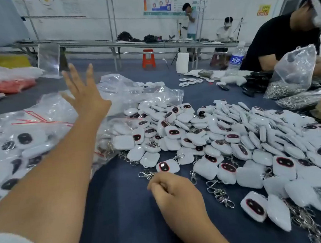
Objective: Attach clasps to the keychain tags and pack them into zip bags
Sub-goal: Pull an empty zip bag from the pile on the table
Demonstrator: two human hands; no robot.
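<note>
A big heap of white keychain tags (pixel 223 134) with dark faces covers the blue table (pixel 124 209) on the right. My left hand (pixel 83 92) is raised with fingers spread above the clear zip bags (pixel 33 130) filled with tags at the left. My right hand (pixel 172 192) rests on the table with fingers curled, pinching a silver clasp (pixel 146 174) joined to one white tag (pixel 167 166). Loose silver clasps (pixel 221 195) lie just right of that hand.
Across the table a person in black (pixel 275 43) works beside a plastic bag of metal clasps (pixel 291 80) and a water bottle (pixel 236 59). Red and white bagged goods (pixel 8 82) sit far left. Benches, a red stool (pixel 148 58) and two more people stand behind.
</note>
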